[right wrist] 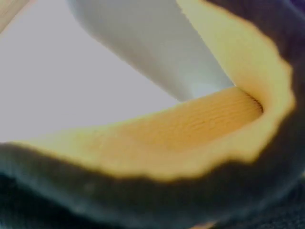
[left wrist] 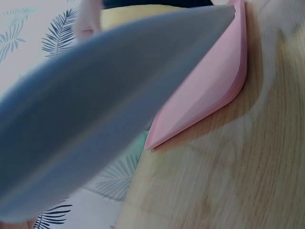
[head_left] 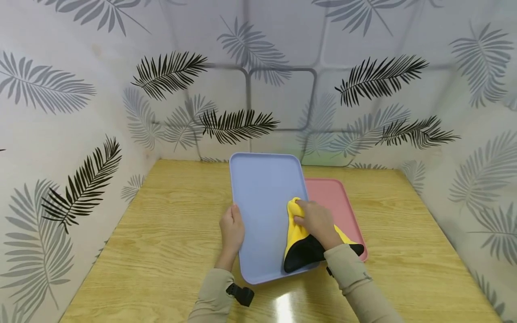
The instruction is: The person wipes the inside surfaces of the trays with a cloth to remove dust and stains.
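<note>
My left hand (head_left: 232,229) grips the left edge of a light blue rectangular tray (head_left: 262,188), thumb over the rim. In the left wrist view the blue tray (left wrist: 95,95) is tilted and raised off the table. My right hand (head_left: 319,220) holds a yellow and black cloth (head_left: 296,231) against the right side of the tray's inner face. Up close in the right wrist view, the cloth (right wrist: 181,138) folds near the pale tray surface and hides the right fingers. A pink tray (head_left: 331,197) lies on the table, partly covered by the blue one and the cloth.
The wooden table (head_left: 173,215) spreads out on both sides of the trays. Behind it and at its sides stand pale walls (head_left: 278,98) with a leaf pattern. A black strap with a small device (head_left: 241,294) sits on the left wrist.
</note>
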Tool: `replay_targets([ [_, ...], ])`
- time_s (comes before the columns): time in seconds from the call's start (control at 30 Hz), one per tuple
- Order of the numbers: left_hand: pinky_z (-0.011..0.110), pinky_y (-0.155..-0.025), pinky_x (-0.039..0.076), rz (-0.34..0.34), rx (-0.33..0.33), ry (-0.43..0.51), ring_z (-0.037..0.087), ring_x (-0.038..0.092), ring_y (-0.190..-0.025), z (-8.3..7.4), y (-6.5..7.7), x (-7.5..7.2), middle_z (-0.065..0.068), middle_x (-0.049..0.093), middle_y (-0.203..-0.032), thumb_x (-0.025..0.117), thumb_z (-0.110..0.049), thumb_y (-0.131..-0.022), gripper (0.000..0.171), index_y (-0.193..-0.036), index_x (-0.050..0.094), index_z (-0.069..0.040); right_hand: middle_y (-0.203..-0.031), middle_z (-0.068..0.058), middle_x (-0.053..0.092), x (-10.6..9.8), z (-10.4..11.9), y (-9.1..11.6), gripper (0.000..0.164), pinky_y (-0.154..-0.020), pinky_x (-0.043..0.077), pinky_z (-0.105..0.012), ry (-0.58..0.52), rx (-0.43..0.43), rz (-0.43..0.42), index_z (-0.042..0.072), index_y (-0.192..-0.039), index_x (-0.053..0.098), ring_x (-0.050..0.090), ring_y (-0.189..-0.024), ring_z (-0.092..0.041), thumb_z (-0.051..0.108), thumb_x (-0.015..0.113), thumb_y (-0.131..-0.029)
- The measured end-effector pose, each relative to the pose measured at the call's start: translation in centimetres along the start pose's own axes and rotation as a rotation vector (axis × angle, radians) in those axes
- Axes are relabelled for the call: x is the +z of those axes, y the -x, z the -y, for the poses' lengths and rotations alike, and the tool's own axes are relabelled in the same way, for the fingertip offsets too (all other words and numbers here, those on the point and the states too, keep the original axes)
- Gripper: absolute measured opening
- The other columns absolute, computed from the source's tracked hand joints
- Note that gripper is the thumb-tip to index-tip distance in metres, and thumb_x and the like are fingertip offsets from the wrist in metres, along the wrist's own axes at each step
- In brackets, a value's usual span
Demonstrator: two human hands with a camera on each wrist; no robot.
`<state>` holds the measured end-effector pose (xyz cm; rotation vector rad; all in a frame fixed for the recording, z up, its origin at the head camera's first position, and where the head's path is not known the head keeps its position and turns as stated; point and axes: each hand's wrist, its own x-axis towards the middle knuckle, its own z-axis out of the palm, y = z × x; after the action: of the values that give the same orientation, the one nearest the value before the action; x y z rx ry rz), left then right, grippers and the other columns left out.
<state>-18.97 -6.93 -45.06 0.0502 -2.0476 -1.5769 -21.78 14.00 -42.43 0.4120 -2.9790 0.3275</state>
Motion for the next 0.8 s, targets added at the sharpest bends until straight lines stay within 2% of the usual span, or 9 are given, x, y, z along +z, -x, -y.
replay_targets([
  [0.2, 0.023, -0.042, 0.024, 0.004, -0.004, 0.004, 0.008, 0.026, -0.046, -0.1, -0.2, -0.3, -0.003, 0.029, -0.053, 0.034, -0.011, -0.097, 0.036, -0.061, 0.037, -0.007, -0.092, -0.014, 0.06, 0.0, -1.5, -0.1, 0.043, -0.05, 0.039, -0.034, 0.006, 0.064, 0.02, 0.009, -0.115, 0.058, 0.049, -0.063, -0.023, 0.026, 0.069, -0.077],
  [0.33, 0.023, -0.043, 0.025, -0.003, -0.024, 0.003, 0.008, 0.027, -0.046, -0.1, -0.2, -0.4, -0.003, 0.029, -0.053, 0.035, -0.01, -0.096, 0.036, -0.061, 0.037, -0.008, -0.092, -0.013, 0.06, 0.1, -1.8, -0.1, 0.043, -0.051, 0.039, -0.033, -0.005, 0.073, 0.028, 0.009, -0.115, 0.059, 0.049, -0.066, -0.024, 0.027, 0.069, -0.077],
  [0.57, 0.022, -0.044, 0.024, -0.006, -0.025, 0.023, 0.007, 0.026, -0.046, -0.1, -0.2, -0.4, -0.003, 0.028, -0.053, 0.035, -0.009, -0.096, 0.036, -0.061, 0.035, -0.007, -0.091, -0.013, 0.059, 0.0, -1.5, 0.1, 0.043, -0.051, 0.036, -0.031, -0.037, 0.049, 0.016, 0.009, -0.116, 0.059, 0.047, -0.066, -0.022, 0.029, 0.068, -0.078],
  [0.8, 0.022, -0.043, 0.024, -0.002, -0.029, 0.044, 0.007, 0.025, -0.046, -0.4, -0.1, 0.0, -0.003, 0.027, -0.053, 0.035, -0.009, -0.096, 0.036, -0.06, 0.035, -0.008, -0.092, -0.012, 0.062, -0.1, 0.5, 0.4, 0.041, -0.054, 0.041, -0.033, -0.057, -0.026, -0.028, 0.01, -0.113, 0.061, 0.052, -0.071, -0.022, 0.029, 0.069, -0.077],
])
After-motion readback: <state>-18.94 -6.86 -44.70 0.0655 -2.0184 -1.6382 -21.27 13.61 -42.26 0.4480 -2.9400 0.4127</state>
